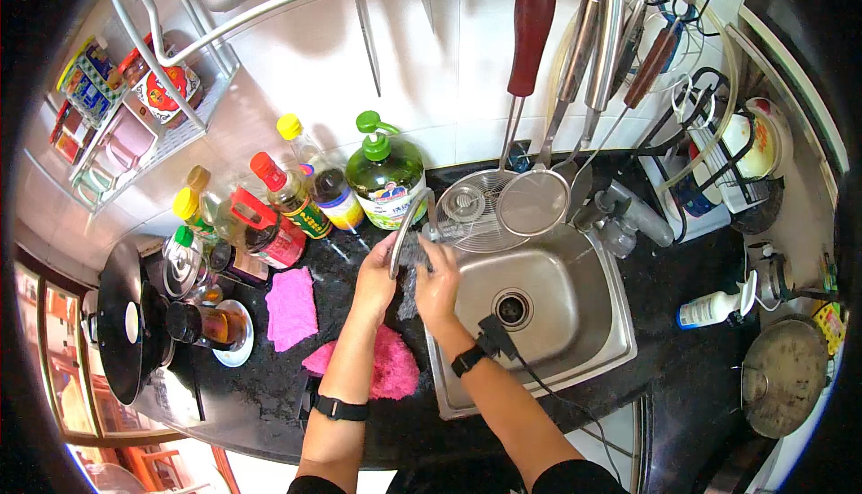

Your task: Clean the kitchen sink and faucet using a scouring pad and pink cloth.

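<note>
My left hand (376, 278) is closed around the lower end of the curved metal faucet spout (408, 230), left of the stainless steel sink (552, 285). My right hand (436, 285) holds a grey cloth (411, 258) against the spout, and part of the cloth hangs below between my hands. Both wrists wear black straps; a black device with a cable is on the right one. A bright pink cloth (396, 364) lies by my left forearm, and a folded pink cloth (291, 309) lies further left on the black counter.
A green pump bottle (385, 177) and several sauce bottles stand behind and left. Strainers (533, 201) and ladles hang over the sink's back edge. A black wok (124, 322) stands far left. A white spray bottle (714, 309) and a round pan lid (784, 376) are at right.
</note>
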Motion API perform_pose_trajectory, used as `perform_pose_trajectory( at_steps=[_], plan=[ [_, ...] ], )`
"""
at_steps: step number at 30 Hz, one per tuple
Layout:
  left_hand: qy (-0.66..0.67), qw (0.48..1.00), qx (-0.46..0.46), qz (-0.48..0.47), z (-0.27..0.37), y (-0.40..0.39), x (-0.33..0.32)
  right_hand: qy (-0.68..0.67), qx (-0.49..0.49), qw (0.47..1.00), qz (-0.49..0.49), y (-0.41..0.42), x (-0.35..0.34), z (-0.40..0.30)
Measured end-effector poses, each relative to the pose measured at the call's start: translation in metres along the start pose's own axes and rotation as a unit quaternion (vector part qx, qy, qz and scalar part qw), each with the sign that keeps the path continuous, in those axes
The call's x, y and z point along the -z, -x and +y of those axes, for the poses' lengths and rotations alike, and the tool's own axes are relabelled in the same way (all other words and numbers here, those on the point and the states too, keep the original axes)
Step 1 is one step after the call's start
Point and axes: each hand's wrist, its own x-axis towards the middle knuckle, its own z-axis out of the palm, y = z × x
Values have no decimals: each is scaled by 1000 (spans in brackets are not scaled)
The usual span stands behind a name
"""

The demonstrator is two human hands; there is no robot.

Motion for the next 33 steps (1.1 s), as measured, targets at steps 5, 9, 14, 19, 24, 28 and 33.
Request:
perform_pose_trajectory(
  at_steps=[5,9,14,19,24,28,33],
  plan=[
    [130,991,-16,38,14,5,7,118,-5,991,-55,-2,6,7],
    [133,991,-19,-4,51,29,8,115,-95,982,-114,10,34,4],
    [104,987,-74,-98,68,46,13,-44,-35,998,-30,-12,71,-77],
    [90,989,-112,19,66,45,-6,-35,174,983,-42,-60,59,-141],
    [-8,989,-138,49,67,43,-5,-1,163,986,-36,-82,54,-139],
    [-85,982,-146,82,67,45,-1,-40,166,985,-30,-54,50,-142],
    [-75,987,-141,35,74,46,-4,10,74,997,-2,-94,53,-119]
  ],
)
